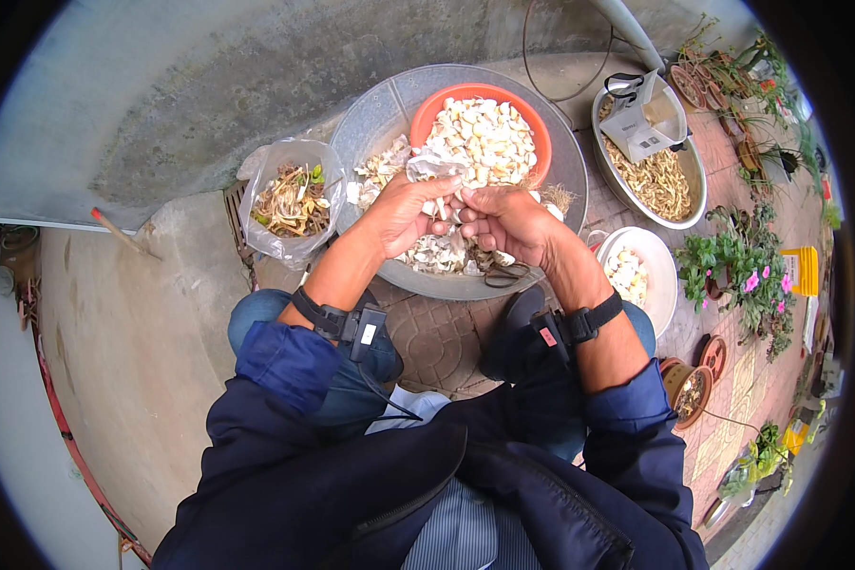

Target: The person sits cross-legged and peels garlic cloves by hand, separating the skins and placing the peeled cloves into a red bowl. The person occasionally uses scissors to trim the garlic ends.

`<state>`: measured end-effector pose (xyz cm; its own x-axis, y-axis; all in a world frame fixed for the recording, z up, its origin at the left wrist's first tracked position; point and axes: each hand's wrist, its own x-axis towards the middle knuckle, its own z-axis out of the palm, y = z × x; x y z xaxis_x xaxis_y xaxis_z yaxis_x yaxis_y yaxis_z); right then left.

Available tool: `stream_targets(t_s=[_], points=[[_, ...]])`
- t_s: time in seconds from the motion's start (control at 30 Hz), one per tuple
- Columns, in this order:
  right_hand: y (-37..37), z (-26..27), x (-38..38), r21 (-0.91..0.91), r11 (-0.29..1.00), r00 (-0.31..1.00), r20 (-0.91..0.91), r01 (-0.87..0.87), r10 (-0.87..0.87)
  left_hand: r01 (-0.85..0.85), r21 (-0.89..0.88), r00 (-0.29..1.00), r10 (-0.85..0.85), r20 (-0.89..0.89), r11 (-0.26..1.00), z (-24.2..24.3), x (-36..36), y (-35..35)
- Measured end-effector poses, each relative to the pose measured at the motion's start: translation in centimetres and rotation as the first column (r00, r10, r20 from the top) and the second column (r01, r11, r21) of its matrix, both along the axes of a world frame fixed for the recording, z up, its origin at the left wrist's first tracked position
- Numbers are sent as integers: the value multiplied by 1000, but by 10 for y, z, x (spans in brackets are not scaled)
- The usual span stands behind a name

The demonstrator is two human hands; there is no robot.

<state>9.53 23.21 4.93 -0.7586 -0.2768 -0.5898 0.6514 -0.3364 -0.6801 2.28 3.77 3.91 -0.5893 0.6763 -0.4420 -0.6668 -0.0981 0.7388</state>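
Both hands meet over a wide grey metal basin [370,100]. My left hand [402,214] holds a small whitish piece of garlic [436,208] in its fingers. The thumb and fingertips of my right hand [516,221] pinch at the same spot, partly hiding what lies between them. Just beyond, an orange-red plastic basket [546,139] inside the basin is heaped with garlic cloves [481,139]. Papery garlic skins [431,255] cover the basin's floor beneath my hands. A dark looped object [507,275] rests at its near side, and stringy roots [559,198] lie right of my right hand.
A clear plastic bag [249,214] of dry plant scraps stands left of the basin. To the right are a white bucket [661,274] with garlic and an oval metal tub [700,203] of tan pods, a grey bag [634,125] lying on top. Potted flowering plants [737,267] line the right.
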Motion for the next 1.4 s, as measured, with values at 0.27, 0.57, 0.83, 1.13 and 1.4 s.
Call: stream_targets(t_s=[0.27,0.57,0.83,1.13,1.4], points=[[-13,-9,-1,137,988,998,1,69,-70,-79,-82,996,82,27,993,-18,3,-2],[-15,-15,-3,310,940,986,-129,144,-108,-117,-94,988,125,88,989,-24,9,6],[2,-9,-12,872,421,925,-345,252,161,-179,18,978,176,115,984,-17,4,8],[-30,11,0,826,506,889,-403,250,219,-43,-167,998,34,-52,985,0,13,15],[-29,7,-4,606,744,896,-444,281,23,-91,-136,994,98,46,987,2,15,22]])
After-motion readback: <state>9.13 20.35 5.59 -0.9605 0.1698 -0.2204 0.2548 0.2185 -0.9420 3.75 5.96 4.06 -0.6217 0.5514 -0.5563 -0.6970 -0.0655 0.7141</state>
